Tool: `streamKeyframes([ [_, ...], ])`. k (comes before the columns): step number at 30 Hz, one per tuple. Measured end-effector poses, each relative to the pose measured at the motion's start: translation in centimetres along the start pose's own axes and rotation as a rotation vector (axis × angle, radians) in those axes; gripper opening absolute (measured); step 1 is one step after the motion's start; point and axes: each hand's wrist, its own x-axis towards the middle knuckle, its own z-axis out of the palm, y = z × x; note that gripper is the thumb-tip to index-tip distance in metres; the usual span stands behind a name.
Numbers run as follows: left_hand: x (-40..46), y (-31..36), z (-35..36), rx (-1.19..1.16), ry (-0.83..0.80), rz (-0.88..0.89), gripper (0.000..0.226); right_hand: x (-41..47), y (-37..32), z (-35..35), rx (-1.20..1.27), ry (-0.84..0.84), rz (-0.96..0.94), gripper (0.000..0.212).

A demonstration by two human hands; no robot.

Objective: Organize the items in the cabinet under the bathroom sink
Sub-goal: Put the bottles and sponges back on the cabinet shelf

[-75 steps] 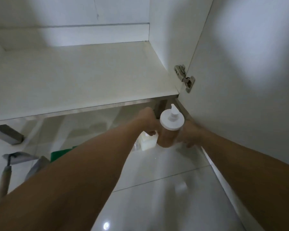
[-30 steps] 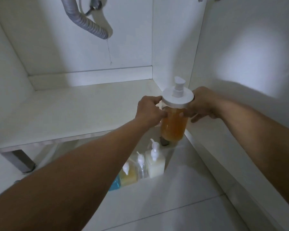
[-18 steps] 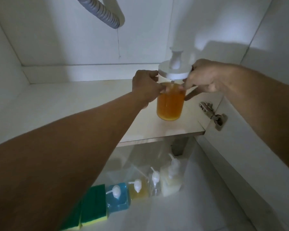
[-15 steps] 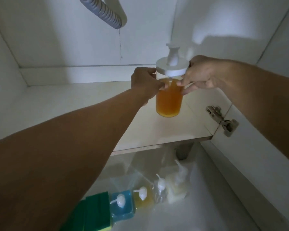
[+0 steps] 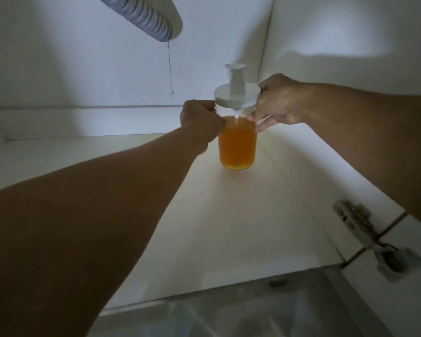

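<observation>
Pump bottle (image 5: pixel 237 144) upright on cabinet floor (image 5: pixel 229 227), long axis vertical, pump head up, below-right of drain hose (image 5: pixel 141 18). Left hand (image 5: pixel 201 120) and right hand (image 5: pixel 277 103) both grip it under the lid.

The pump bottle (image 5: pixel 237 144) stands upright on the cabinet floor (image 5: pixel 229 227), toward its back right corner, well behind the front edge. The left hand (image 5: pixel 201 120) is against the bottle's left side, the right hand (image 5: pixel 276 103) against its right. A drain hose (image 5: pixel 141 17) hangs above, left of the bottle. A hinge (image 5: pixel 365 235) sits at the front right corner.
</observation>
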Motion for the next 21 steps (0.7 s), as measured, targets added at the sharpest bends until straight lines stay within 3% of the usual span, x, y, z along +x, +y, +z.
streamKeyframes([
  [5, 5.3, -1.9, 2.9, -0.004, 0.01, -0.006, 0.029, 6.0, 1.4, -0.1, -0.086, 0.038, 0.024, 0.043],
  [10, 8.4, -3.1, 5.2, -0.021, -0.059, -0.012, 0.025, 9.8, 2.4, -0.3, -0.02, 0.1, -0.009, 0.036],
  [13, 9.4, -3.3, 6.2, -0.013, -0.108, -0.005, 0.06, 11.3, 2.8, -0.7, -0.01, 0.124, -0.001, 0.031],
  [16, 9.9, -3.5, 6.9, -0.069, -0.131, -0.017, 0.071, 12.4, 3.6, -1.0, -0.007, 0.117, -0.008, 0.035],
  [19, 10.4, -3.4, 7.5, -0.081, -0.057, -0.028, 0.059, 14.0, 4.1, -1.2, -0.256, 0.301, -0.105, 0.052],
  [21, 10.6, -3.3, 8.1, -0.104, -0.052, -0.074, 0.054, 14.8, 4.0, -1.1, -0.432, 0.413, -0.15, 0.047],
])
